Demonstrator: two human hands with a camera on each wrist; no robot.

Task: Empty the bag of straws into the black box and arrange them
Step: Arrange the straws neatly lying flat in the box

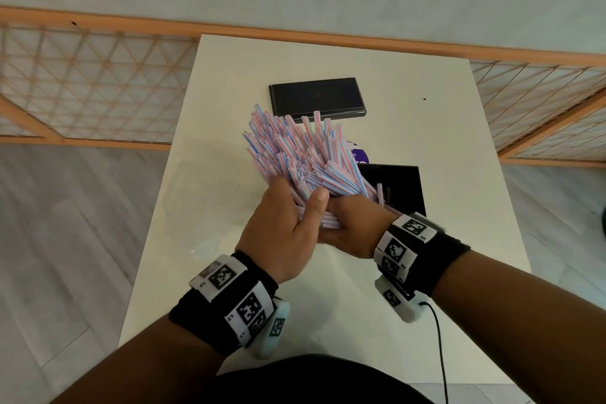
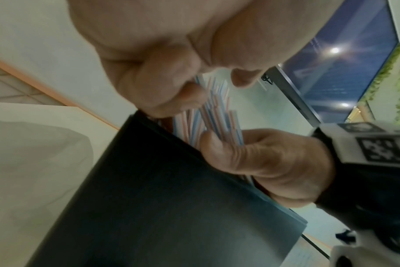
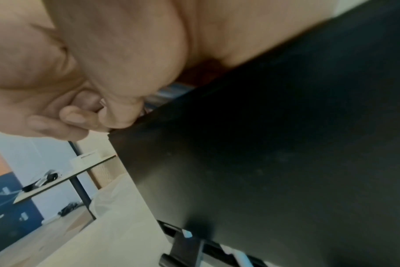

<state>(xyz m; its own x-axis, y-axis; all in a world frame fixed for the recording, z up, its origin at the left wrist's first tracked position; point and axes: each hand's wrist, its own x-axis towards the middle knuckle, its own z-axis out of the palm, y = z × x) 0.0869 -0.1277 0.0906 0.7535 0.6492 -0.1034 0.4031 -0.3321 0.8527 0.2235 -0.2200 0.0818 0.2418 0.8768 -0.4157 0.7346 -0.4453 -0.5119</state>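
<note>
A thick bundle of pink-and-blue striped straws fans up and away from me over the white table. My left hand grips its lower end from the left, thumb over the top. My right hand grips the same end from the right and underneath. The open black box lies just right of and beneath the bundle, and the straws hide its left part. In the left wrist view the straws stand between both hands above the box wall. The right wrist view is filled mostly by the box.
A black lid lies flat farther back on the table. The emptied clear plastic bag lies crumpled to the left of my hands. Something purple shows under the straws. A wooden lattice rail runs behind the table.
</note>
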